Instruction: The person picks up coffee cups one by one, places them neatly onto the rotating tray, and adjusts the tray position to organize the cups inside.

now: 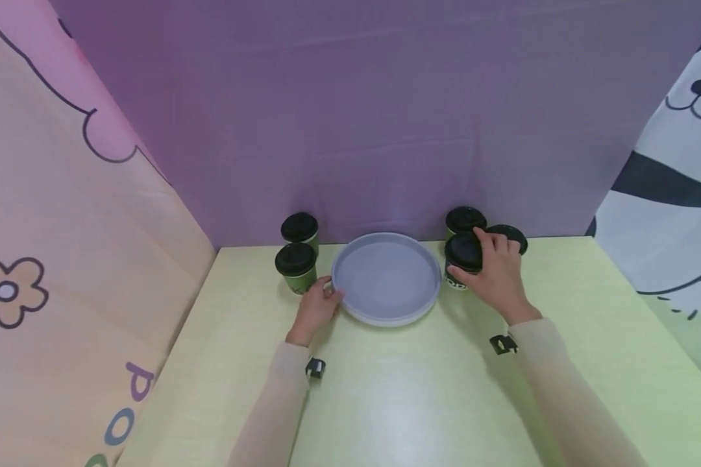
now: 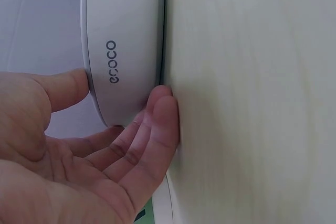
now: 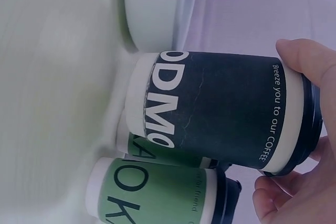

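Note:
A round pale grey tray (image 1: 385,279) with a raised rim lies at the far middle of the table. My left hand (image 1: 317,310) holds its left edge; in the left wrist view the thumb is on the rim and the fingers curl at the lower edge of the wall (image 2: 123,30), marked "ecoco". With my right hand (image 1: 498,275) I grip a paper coffee cup (image 3: 226,108) near its black lid, thumb on one side and fingers on the other. This cup has a black sleeve with white lettering and stands upright, just right of the tray.
Two more lidded cups stand behind the held one, a back cup (image 1: 465,218) and a right cup (image 1: 513,237); green sleeves show in the right wrist view. Left of the tray are two green cups, front (image 1: 298,275) and back (image 1: 300,227). A purple cloth (image 1: 350,130) hangs behind the table.

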Demonstrator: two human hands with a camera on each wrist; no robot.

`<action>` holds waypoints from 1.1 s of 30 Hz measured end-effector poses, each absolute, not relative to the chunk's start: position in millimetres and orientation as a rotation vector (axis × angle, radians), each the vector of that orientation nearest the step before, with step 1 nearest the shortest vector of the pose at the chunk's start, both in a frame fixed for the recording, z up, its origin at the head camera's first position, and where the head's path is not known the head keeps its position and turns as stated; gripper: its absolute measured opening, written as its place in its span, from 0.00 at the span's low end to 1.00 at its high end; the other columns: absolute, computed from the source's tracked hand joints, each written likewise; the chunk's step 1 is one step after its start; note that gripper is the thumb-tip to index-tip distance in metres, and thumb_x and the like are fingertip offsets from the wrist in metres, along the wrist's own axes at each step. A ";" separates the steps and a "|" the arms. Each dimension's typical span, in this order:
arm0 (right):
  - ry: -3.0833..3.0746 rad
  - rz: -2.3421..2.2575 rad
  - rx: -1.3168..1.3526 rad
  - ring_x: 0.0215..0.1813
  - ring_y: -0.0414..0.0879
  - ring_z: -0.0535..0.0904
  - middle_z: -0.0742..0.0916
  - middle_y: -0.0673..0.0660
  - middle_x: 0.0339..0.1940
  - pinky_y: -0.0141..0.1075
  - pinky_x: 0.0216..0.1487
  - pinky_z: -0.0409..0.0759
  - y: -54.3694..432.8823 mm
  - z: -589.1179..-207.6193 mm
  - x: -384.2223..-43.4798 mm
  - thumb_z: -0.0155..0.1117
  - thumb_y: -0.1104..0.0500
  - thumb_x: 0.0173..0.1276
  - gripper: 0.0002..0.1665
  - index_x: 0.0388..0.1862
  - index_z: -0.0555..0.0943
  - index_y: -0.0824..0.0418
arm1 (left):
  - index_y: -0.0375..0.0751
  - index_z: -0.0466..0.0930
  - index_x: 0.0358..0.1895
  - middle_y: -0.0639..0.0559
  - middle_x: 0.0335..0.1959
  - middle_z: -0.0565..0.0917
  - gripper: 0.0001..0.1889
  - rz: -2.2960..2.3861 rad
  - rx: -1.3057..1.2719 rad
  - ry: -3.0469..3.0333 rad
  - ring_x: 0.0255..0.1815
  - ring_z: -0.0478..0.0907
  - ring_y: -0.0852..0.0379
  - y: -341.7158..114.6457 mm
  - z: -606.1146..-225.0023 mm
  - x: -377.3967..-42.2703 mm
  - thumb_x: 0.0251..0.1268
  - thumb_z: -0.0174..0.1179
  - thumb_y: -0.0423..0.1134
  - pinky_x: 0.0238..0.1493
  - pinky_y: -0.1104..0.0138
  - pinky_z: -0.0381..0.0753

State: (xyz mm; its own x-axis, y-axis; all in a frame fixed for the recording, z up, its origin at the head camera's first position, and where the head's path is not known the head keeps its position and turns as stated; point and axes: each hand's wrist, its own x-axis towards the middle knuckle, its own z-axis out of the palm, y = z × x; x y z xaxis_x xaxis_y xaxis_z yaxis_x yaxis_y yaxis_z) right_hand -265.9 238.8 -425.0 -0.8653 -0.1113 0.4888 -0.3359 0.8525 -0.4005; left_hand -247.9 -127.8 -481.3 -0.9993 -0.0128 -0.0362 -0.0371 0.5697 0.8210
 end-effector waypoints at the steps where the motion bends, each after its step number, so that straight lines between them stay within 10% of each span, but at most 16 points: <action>1: -2.565 0.675 0.330 0.62 0.74 0.61 0.71 0.79 0.65 0.66 0.62 0.58 238.8 -424.0 -265.2 0.80 0.48 0.56 0.56 0.76 0.63 0.69 | 0.32 0.67 0.74 0.46 0.32 0.86 0.29 1.444 -0.048 2.755 0.26 0.79 0.58 -127.8 -481.3 -248.0 0.76 0.59 0.42 0.30 0.69 0.76; 33: -2.558 0.776 0.360 0.60 0.69 0.60 0.70 0.76 0.67 0.65 0.58 0.64 213.6 -405.4 -253.9 0.81 0.46 0.56 0.56 0.78 0.63 0.64 | 0.35 0.67 0.74 0.45 0.32 0.86 0.30 1.489 -0.079 2.724 0.26 0.78 0.57 -126.8 -485.1 -247.8 0.75 0.59 0.44 0.31 0.68 0.76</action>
